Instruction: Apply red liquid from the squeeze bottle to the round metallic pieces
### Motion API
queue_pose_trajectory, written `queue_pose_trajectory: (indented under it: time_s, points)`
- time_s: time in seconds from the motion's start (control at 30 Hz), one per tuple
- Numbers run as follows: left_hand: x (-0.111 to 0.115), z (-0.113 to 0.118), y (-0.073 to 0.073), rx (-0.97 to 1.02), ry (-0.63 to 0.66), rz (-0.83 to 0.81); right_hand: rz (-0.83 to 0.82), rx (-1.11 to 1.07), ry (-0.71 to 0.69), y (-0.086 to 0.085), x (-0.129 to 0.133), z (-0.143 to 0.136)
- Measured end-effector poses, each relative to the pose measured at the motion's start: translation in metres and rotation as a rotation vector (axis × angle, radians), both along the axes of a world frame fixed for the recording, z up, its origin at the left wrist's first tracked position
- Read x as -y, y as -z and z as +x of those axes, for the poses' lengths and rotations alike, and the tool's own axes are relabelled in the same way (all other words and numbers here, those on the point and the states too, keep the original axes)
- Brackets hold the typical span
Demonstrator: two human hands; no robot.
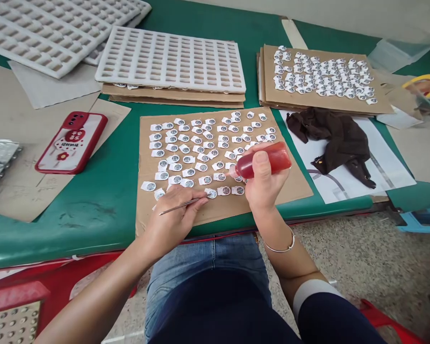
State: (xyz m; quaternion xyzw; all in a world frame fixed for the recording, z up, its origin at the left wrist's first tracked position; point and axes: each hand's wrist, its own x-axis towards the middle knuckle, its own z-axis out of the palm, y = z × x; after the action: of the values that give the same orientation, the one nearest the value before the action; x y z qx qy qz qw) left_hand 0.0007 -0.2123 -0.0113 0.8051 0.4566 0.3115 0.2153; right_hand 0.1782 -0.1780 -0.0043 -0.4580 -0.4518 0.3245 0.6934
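My right hand (265, 188) is wrapped round a squeeze bottle (263, 161) of red liquid. The bottle is tilted, its nozzle pointing left and down at a small round tag in the lower rows. My left hand (175, 210) pinches a thin metal pick (181, 207), whose tip meets a round tag (211, 193) near the front edge of the cardboard sheet (290, 184). Rows of these white tags with dark round centres lie on that sheet. Some are hidden behind my hands and the bottle.
White slotted trays (172, 59) rest on cardboard at the back left. Another board of tags (324, 76) stands back right, behind a brown cloth (333, 138) on white paper. A red-cased phone (71, 142) lies left on the green table (75, 215). Yellow-handled scissors (421, 81) are far right.
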Motion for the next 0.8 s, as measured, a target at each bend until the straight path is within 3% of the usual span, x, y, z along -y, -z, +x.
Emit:
queue_pose_trajectory:
  time_s: [0.33, 0.53, 0.7, 0.8]
  points:
    - [0.000, 0.001, 0.001, 0.019, 0.016, 0.047, -0.063, 0.035, 0.002, -0.002, 0.003, 0.001]
    - [0.001, 0.001, 0.004, 0.024, 0.180, 0.132, -0.069, 0.040, -0.023, -0.003, 0.002, -0.002]
    - [0.010, 0.007, 0.001, -0.138, 0.261, 0.159, -0.134, 0.106, -0.173, -0.001, 0.005, -0.005]
    - [0.018, 0.015, -0.003, -0.278, 0.251, 0.281, -0.169, 0.249, -0.218, 0.003, 0.006, -0.005]
